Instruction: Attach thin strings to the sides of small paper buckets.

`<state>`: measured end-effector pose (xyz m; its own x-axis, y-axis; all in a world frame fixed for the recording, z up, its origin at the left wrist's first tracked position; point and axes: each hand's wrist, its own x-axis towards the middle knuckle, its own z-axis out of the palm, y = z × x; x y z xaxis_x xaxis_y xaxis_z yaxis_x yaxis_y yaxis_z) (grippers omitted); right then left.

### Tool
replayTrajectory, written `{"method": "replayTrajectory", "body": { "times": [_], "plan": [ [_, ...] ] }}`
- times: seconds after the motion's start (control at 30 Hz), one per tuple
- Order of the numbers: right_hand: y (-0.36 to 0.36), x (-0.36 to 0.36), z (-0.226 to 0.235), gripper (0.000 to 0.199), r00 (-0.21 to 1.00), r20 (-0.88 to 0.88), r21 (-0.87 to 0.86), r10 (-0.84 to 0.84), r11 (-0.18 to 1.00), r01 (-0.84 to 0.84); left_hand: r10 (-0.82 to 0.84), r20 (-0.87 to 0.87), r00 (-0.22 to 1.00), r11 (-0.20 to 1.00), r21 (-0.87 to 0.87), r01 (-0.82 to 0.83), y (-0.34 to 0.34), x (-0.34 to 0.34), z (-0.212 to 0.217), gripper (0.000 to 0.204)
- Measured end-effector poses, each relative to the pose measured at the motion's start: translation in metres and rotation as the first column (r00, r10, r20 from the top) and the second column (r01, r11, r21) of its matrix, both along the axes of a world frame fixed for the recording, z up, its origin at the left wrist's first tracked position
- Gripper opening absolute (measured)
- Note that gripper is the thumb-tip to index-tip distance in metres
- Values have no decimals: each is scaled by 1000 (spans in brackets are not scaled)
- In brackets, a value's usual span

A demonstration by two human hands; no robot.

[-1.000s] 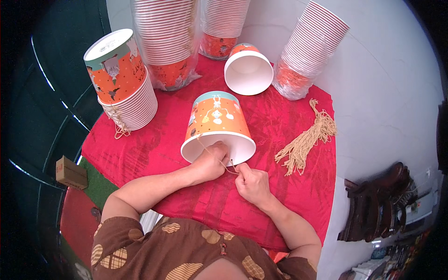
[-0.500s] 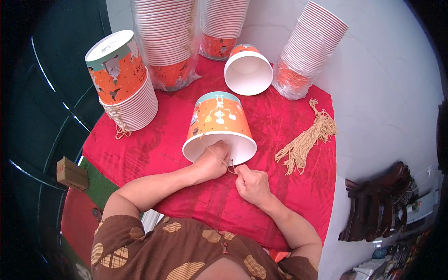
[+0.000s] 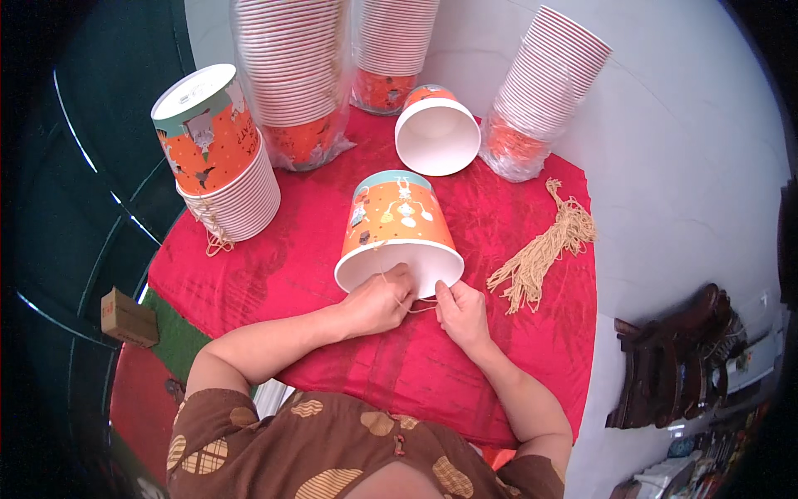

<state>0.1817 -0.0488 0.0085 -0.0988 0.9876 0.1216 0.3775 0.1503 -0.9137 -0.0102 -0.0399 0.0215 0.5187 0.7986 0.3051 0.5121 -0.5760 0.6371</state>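
Note:
An orange paper bucket [image 3: 397, 218] with a teal base and white figures lies tipped on the red cloth, its white mouth facing me. My left hand [image 3: 381, 301] is closed at the lower edge of that mouth, with its fingertips partly hidden. A thin beige cord [image 3: 422, 308] comes off the bucket's side, passes over this hand and stretches between both hands. At the rim's lower right, my right hand [image 3: 461, 313] pinches the cord, its thumb and forefinger right beside the rim.
Beige cords [image 3: 549, 245] lie bundled at right. A second bucket [image 3: 438, 137] rests on its side behind. Plastic-wrapped bucket stacks [image 3: 295, 75] stand at the back, another [image 3: 544, 91] leans at back right. Corded nested buckets [image 3: 237, 195] stand left. A cardboard box [image 3: 129, 318] sits beyond the table.
My left hand has drawn back a little from inside the bucket. My right hand has moved up and right to the rim. The cord now spans between the hands.

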Motion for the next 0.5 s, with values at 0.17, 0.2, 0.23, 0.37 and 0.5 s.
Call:
{"method": "replayTrajectory", "body": {
  "times": [0.17, 0.2, 0.23, 0.37, 0.5],
  "plan": [
    [1, 6, 2, 32, 949, -297, -98, -107, 992, 81, -189, 181, 965, 975, 149, 163, -8, 5, 7, 14],
    [3, 9, 3, 33, 931, -335, -113, -148, 987, 116, -228, 176, 958, 967, 160, 200, -11, 3, 12, 16],
    [5, 11, 3, 34, 909, -371, -130, -190, 980, 151, -267, 170, 949, 956, 171, 239, -12, 1, 15, 17],
    [12, 18, 1, 34, 816, -515, -127, -261, 965, 229, -283, 267, 921, 918, 352, 180, -7, -8, 16, 18],
    [16, 25, -2, 25, 810, -535, -106, -240, 970, 218, 112, 562, 819, 972, 110, -208, 1, -21, 16, 19]
  ]
}}
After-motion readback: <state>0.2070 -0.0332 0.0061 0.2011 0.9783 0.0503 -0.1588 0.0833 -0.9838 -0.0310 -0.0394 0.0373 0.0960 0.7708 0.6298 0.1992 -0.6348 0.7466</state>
